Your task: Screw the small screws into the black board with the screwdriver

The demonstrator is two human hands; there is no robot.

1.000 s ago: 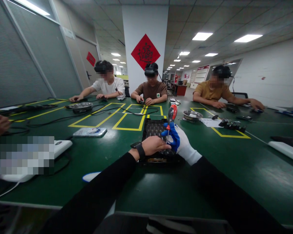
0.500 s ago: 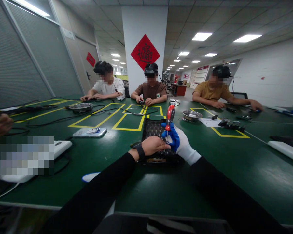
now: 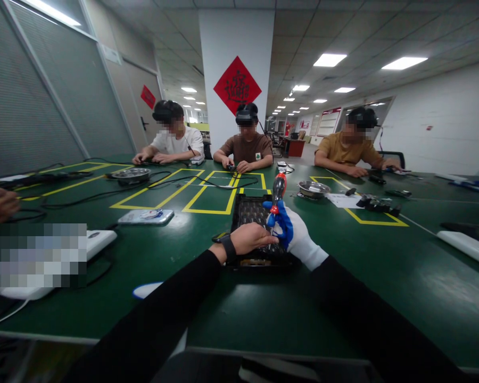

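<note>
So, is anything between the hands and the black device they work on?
Nothing visible. The left hand rests directly on the black device, and the gloved right hand holds the screwdriver upright with its tip down on it.

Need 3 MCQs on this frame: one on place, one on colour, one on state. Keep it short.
1. Where does the black tray lie?
A. on the green table, right in front of the person
B. on the floor
C. on a chair

2. What colour is the screwdriver handle?
A. yellow
B. red and black
C. white

3. How is the screwdriver held?
A. lying flat on the table
B. upright in the gloved right hand, tip down at the tray
C. hanging from a cable

Answers:
1 A: the tray sits on the table under both hands.
2 B: the handle shows red with black.
3 B: the right hand grips it upright; the bare left hand rests on the tray beside the shaft.
</note>
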